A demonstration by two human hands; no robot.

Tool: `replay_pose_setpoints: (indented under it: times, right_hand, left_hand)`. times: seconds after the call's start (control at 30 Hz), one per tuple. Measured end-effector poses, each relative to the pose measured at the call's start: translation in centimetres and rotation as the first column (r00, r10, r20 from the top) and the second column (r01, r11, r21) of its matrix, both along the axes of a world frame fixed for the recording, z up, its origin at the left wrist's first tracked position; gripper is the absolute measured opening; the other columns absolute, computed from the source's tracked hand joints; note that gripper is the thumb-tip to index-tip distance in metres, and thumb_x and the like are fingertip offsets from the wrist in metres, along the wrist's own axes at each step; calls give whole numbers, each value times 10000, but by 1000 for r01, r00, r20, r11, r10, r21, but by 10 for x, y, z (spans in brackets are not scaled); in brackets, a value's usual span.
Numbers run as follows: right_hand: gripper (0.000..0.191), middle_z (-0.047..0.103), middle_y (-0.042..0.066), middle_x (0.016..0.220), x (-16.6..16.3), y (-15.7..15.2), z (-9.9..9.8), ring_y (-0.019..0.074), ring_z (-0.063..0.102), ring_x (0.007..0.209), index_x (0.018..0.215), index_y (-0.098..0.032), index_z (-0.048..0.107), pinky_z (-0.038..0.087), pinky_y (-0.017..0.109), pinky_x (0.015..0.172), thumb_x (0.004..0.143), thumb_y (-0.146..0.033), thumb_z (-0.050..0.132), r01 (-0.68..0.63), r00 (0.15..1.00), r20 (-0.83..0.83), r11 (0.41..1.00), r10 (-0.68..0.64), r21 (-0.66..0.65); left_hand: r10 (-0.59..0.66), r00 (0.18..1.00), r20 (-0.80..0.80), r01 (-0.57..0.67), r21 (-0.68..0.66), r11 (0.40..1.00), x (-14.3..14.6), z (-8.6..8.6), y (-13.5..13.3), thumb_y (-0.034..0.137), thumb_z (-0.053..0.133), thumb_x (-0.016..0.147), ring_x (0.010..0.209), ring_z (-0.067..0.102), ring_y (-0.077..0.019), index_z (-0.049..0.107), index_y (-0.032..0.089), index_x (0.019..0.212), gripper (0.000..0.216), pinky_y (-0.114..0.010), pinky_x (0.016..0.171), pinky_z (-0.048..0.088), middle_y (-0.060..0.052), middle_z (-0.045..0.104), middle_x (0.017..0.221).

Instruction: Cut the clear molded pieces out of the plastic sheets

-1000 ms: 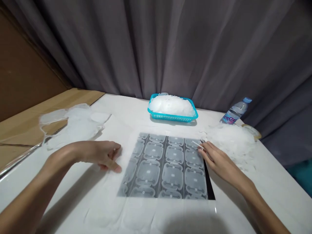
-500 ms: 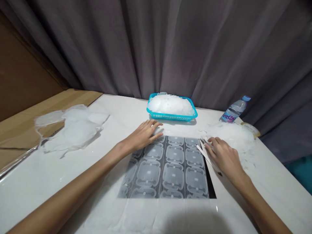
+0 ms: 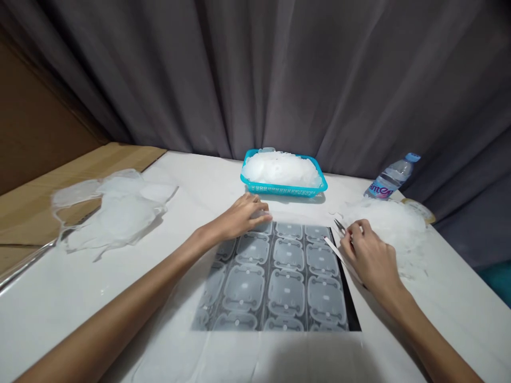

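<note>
A printed-looking dark sheet (image 3: 286, 292) with rows of rounded, translucent grey pieces lies flat in front of me. My left hand (image 3: 245, 215) rests at its upper left edge, palm down, thumb stretched apart from the loosely bent fingers. Beyond the sheet's right edge, my right hand (image 3: 369, 252) is closed around slim metal tweezers (image 3: 339, 225), their tips pointing up and left. A narrow white strip (image 3: 334, 248) lies by its fingertips over the sheet's edge; whether the hand touches it I cannot tell.
A turquoise basket (image 3: 285, 190) heaped with translucent pieces stands at the back. To the right are a loose pile of clear pieces (image 3: 399, 223) and a tilted-looking water bottle (image 3: 393, 176). Crumpled clear plastic (image 3: 120, 213) lies left, beside cardboard (image 3: 131, 154). A grey curtain (image 3: 299, 80) hangs behind.
My right hand has shifted slightly right with the tweezers, whose tips now sit farther from the sheet. The left hand has barely moved. The view has tilted a little.
</note>
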State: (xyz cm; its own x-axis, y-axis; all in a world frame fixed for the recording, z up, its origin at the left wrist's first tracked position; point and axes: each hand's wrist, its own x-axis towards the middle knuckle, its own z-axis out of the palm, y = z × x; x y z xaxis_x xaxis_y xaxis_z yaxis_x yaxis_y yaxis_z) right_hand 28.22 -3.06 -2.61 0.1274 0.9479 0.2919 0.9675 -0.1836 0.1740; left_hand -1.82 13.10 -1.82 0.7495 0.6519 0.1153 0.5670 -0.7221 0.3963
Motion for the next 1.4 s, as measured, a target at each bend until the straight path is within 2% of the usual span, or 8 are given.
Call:
replay_pose_setpoints:
  times: [0.2,0.4,0.53,0.7,0.83,1.07,1.3,1.4]
  right_hand:
    - [217,533,134,1074,13,-3,-4,147,542,604,1102,-113,589,306,276,484,1054,-184,389,-21,997,-76,996,28,92]
    - [444,486,197,1237,9,-12,11,184,569,639,1485,-138,399,434,314,485,1076,-310,371,-93,949,-261,950,175,298]
    - [331,520,164,1201,1,-15,25,191,601,725,1300,-153,572,546,373,656,1052,-357,492,-112,868,-395,894,300,434]
    - [173,639,80,979,8,-7,17,241,638,869,1020,-208,703,560,423,795,1022,-316,568,-202,765,-490,878,418,433]
    - [179,658,101,1089,15,1,9,260,675,981,977,-209,771,585,444,842,965,-356,668,-110,647,-623,863,439,494]
    - [225,726,55,937,-2,16,15,191,679,804,983,-210,749,553,289,610,932,-428,728,26,329,-834,878,444,478]
    - [314,642,5,771,-37,48,68,125,559,590,916,-193,685,482,226,449,932,-504,720,-191,171,-831,846,528,498]
    - [394,595,-13,731,-51,67,97,118,550,589,845,-210,579,458,220,473,949,-578,672,-298,189,-804,813,563,499]
  left_hand:
    - [-64,995,72,66,-37,997,1,27,-8,553,433,1066,1124,516,-280,676,199,1063,429,-441,1070,346,-74,628,1151]
    - [-19,998,59,34,-273,962,4,42,-20,592,398,1075,846,616,-201,644,197,1033,468,-312,799,429,-29,672,933]
    - [-24,995,100,55,-321,946,6,47,-23,554,442,1072,792,621,-183,607,197,1078,393,-295,767,441,-12,678,861]
    - [-2,998,61,19,-281,959,8,54,-28,531,429,1083,737,606,-172,580,204,1109,360,-288,727,430,4,654,806]
    - [-16,1000,16,18,-186,982,8,58,-31,496,377,1108,718,602,-168,599,202,1104,369,-283,704,410,-3,646,796]
    - [-101,994,-27,100,-40,994,5,65,-31,405,393,1124,697,610,-147,628,214,1119,303,-270,668,390,-5,668,829]
    - [-119,992,-45,123,89,988,1,78,-37,354,424,1119,694,619,-153,652,231,1128,260,-273,643,382,-6,685,841]
    - [-121,992,-42,126,149,981,-1,84,-39,299,448,1106,665,620,-158,673,213,1141,244,-269,630,381,-13,666,796]
